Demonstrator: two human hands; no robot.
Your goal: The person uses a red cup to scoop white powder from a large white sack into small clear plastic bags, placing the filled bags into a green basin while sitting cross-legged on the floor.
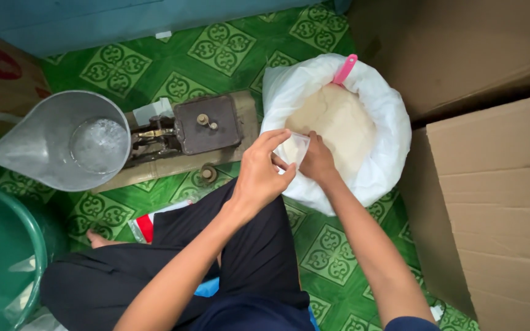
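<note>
Holding a small clear plastic bag [297,147] between them, both hands work just over the mouth of a white sack [387,122] of pale grain that stands on the green patterned floor [216,49]. The left hand [262,175] has its grip pinched together on the near edge of the bag, thumb against fingers, while the right hand [317,160] has its grip closed on the other edge, knuckles resting over the grain. That little bag looks featherlight, limp and slick, likely to cling shut or slip, so it is best taken by the two lips of its opening and pulled apart. A pink scoop handle [345,68] sticks up from the far rim of the sack. To the left on the floor sits a balance scale [207,125] with a metal pan [62,138], a green basin [1,257] near the knee, and cardboard boxes [492,196] close on the right.
</note>
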